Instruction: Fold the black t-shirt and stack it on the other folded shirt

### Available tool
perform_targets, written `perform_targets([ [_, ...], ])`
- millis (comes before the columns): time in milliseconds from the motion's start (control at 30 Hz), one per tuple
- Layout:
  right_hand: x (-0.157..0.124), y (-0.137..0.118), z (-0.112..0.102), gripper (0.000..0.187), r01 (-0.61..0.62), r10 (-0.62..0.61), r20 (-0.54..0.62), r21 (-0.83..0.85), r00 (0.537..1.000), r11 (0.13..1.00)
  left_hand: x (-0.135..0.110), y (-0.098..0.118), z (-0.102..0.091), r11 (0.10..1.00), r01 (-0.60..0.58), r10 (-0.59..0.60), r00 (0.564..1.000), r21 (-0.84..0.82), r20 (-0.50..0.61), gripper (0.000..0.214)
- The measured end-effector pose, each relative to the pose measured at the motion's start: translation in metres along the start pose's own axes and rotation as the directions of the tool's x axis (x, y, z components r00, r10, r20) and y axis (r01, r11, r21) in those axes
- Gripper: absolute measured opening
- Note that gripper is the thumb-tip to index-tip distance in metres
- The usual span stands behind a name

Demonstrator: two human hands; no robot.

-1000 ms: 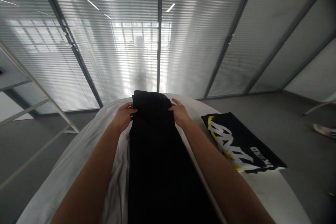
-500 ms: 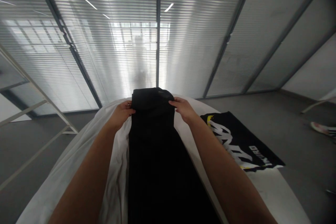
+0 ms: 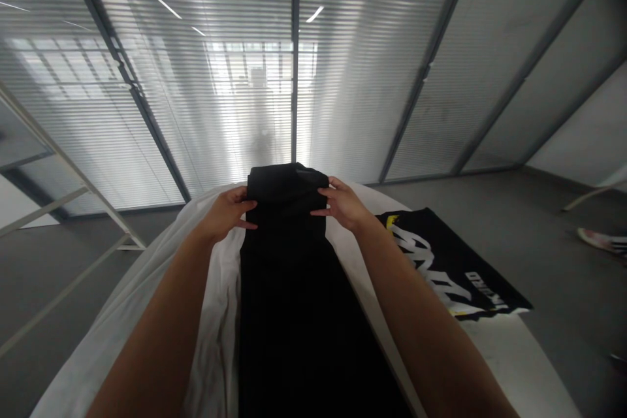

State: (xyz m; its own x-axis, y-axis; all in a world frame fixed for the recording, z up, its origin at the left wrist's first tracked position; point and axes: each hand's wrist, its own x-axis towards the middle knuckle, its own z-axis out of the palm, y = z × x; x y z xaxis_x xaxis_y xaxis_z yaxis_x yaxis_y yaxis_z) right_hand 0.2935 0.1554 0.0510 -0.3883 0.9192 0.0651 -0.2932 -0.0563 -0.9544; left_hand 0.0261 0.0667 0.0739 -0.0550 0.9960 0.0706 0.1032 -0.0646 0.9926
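We pinch the black garment's (image 3: 287, 261) far end, left hand (image 3: 226, 213) and right hand (image 3: 344, 204) flanking its length running away from us.

An office: glass partition walls (image 3: 343, 78) with slatted blinds, grey carpet floor (image 3: 539, 241), ceiling strip lights reflected.

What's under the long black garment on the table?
White cloth shows beside the black garment on its left and runs beneath it; bare table shows right. Directly underneath is covered. Left hand and right hand grip its far end.
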Motion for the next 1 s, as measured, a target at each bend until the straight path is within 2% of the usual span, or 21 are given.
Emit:
perform_targets([
  [267, 0.001, 0.008, -0.003, 0.03, 0.074, -0.081, 0.054, 0.127, 0.995, 0.989, 0.006, -0.017, -0.005, 0.993, -0.033, 0.035, 0.999, -0.115, 0.02, 0.051],
  [400, 0.003, 0.01, -0.005, 0.026, 0.157, -0.175, 0.069, 0.207, 0.982, 0.966, 0.01, -0.023, -0.008, 0.985, -0.138, 0.14, 0.99, -0.107, 0.013, 0.037],
  [533, 0.004, 0.014, -0.008, 0.024, 0.171, -0.191, 0.055, 0.253, 0.98, 0.952, 0.013, -0.029, -0.011, 0.97, -0.242, 0.242, 0.97, -0.01, 0.038, 0.022],
  [600, 0.005, 0.017, -0.009, 0.024, 0.156, -0.171, 0.039, 0.253, 0.984, 0.955, 0.012, -0.029, -0.011, 0.967, -0.249, 0.245, 0.966, 0.05, 0.079, 0.021],
  [767, 0.009, 0.03, -0.013, 0.029, 0.119, -0.127, 0.033, 0.181, 0.991, 0.976, 0.008, -0.027, -0.008, 0.958, -0.234, 0.205, 0.963, 0.168, 0.173, 0.042],
  [867, 0.013, 0.037, -0.017, 0.024, 0.117, -0.121, 0.02, 0.151, 0.992, 0.982, 0.008, -0.029, -0.01, 0.952, -0.233, 0.201, 0.965, 0.199, 0.168, 0.027],
  [1000, 0.012, 0.04, -0.019, 0.006, 0.161, -0.163, 0.012, 0.112, 0.986, 0.981, 0.01, -0.039, -0.016, 0.962, -0.255, 0.242, 0.962, 0.096, 0.128, 0.008],
])
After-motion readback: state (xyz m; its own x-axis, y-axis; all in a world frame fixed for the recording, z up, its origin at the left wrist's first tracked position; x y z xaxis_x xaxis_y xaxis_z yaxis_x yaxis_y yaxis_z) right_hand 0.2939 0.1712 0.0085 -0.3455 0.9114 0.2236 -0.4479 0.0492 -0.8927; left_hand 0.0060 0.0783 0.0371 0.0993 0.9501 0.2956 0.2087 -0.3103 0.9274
